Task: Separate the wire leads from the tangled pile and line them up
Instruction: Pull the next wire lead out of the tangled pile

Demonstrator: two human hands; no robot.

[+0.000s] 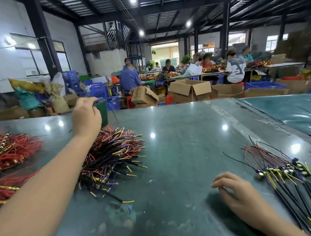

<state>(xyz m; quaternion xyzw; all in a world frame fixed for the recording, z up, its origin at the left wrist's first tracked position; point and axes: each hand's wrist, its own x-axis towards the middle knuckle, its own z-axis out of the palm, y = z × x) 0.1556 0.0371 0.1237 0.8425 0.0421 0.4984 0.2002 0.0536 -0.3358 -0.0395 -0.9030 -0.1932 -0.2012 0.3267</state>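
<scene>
A tangled pile of black, purple, yellow and red wire leads (111,156) lies left of centre on the green table (181,153). My left hand (85,117) reaches over the pile to the far edge, with its fingers closed at the rim of a green cup (103,112). At the right lies a row of separated leads (289,176), side by side with small connectors at their upper ends. My right hand (233,190) rests on the table just left of that row, fingers loosely curled and holding nothing. A single loose lead (118,198) lies near the pile's front.
Bundles of red wires (6,152) lie at the table's left edge. A second green mat (290,114) covers the far right. Beyond the table stand open cardboard boxes (189,90), blue crates (98,90) and several seated people at long benches.
</scene>
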